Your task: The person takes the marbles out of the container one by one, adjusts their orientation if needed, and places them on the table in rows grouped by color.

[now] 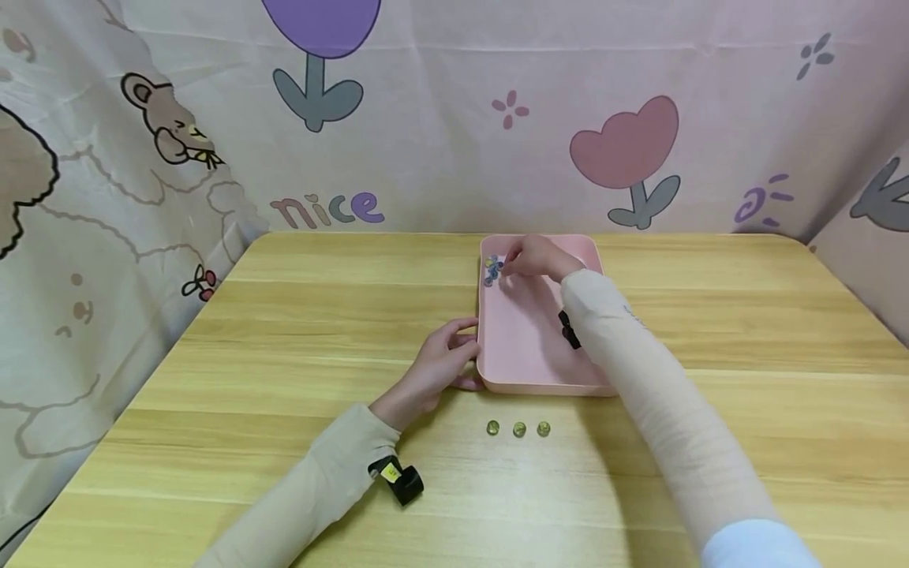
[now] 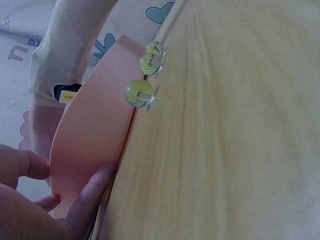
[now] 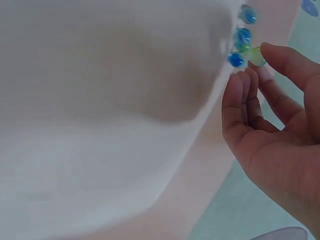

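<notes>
A shallow pink tray [image 1: 521, 347] stands on the wooden table. My left hand [image 1: 440, 359] touches the outside of its left wall, near the front corner, with fairly straight fingers. Over the tray's back left corner, my right hand [image 1: 543, 258] pinches a yellow-green glass marble [image 3: 257, 57] between thumb and index finger, seen in the right wrist view. Right beside that marble, several blue and green marbles [image 3: 243, 36] lie clustered in the corner. In front of the tray, three yellow-green marbles [image 2: 139, 93] sit in a row on the tabletop.
The wooden table [image 1: 319, 315] extends on both sides of the tray. Behind it hangs a printed cloth [image 1: 454, 142] with flowers, and another patterned cloth covers the left side. The right forearm crosses over the tray's right edge.
</notes>
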`<state>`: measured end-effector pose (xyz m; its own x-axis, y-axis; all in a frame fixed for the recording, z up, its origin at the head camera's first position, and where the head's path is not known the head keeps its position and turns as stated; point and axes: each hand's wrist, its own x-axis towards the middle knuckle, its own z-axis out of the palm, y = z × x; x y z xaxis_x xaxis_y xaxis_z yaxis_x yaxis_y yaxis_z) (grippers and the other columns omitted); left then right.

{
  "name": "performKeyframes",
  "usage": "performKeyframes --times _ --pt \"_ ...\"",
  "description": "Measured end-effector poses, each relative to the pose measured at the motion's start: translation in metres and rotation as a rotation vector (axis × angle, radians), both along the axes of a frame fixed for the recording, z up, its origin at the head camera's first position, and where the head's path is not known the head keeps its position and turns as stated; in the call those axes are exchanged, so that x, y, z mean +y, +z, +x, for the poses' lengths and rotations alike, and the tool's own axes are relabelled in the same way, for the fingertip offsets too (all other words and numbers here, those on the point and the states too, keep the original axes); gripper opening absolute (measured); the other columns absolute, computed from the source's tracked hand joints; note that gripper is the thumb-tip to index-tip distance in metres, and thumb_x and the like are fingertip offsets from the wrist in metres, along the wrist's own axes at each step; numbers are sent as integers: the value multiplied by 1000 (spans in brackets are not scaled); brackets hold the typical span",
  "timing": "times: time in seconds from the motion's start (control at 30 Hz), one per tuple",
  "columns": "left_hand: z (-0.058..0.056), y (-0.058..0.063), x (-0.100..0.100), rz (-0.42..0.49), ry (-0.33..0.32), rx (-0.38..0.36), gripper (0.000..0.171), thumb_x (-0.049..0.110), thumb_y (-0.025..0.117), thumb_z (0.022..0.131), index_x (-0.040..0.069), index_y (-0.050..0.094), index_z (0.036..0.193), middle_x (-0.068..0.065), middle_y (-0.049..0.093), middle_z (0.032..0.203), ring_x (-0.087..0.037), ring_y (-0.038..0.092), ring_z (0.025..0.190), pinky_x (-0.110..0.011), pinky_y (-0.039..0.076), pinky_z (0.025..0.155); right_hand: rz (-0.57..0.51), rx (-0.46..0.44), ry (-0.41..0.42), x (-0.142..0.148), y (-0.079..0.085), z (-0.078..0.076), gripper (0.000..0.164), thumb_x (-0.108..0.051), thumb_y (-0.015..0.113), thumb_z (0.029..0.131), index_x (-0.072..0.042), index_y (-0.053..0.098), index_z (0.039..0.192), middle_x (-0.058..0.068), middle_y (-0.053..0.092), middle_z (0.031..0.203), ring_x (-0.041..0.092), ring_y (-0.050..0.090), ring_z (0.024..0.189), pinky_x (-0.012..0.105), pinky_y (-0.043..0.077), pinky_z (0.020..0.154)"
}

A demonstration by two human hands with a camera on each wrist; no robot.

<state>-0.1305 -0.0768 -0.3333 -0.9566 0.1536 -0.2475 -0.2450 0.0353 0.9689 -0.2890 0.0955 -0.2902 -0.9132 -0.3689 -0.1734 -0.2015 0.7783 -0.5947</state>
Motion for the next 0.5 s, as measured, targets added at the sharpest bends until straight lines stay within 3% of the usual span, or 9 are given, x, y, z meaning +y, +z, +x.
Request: performKeyframes --times 0.27,0.5 --pt "0 1 -1 10 2 6 55 -2 51 90 3 42 143 -23 51 129 -34 59 106 -38 62 64 -28 93 95 5 20 10 12 -8 64 88 3 66 88 14 66 86 22 59 76 24 51 64" --pt "0 1 -1 6 -5 4 55 -2 51 89 3 41 144 -23 52 129 -33 59 106 -38 62 64 -130 74 85 15 30 21 19 -14 61 92 3 64 101 17 64 97 25 59 82 34 54 73"
